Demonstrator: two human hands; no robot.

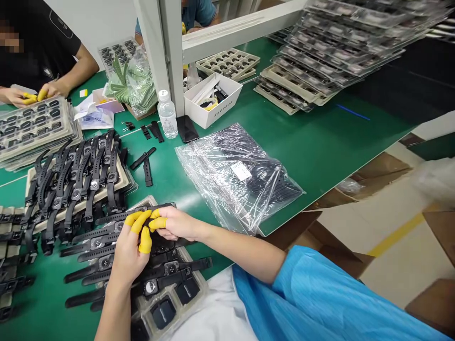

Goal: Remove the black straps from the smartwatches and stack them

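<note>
Yellow finger cots cover several fingertips of both my hands. My left hand (pixel 133 241) is closed, its fingers and thumb curled around a small black piece (pixel 146 221) that looks like part of a watch strap. Meeting it from the right, my right hand (pixel 174 223) pinches at the same piece. Fingers hide most of it. Beneath my hands lies a moulded tray (pixel 199 279) of black smartwatches, many with straps sticking out to the left and right. At its near end, square watch bodies (pixel 163 312) without visible straps sit in their pockets.
Left stands another tray heaped with strapped watches (pixel 76 175). Loose straps (pixel 147 170) lie beyond. A bagged black bundle (pixel 241 175), water bottle (pixel 167 113), phone (pixel 187 129) and white box (pixel 213 102) are ahead. Tray stacks (pixel 330 52) rise at back right. A co-worker's hands (pixel 39 94) work at far left.
</note>
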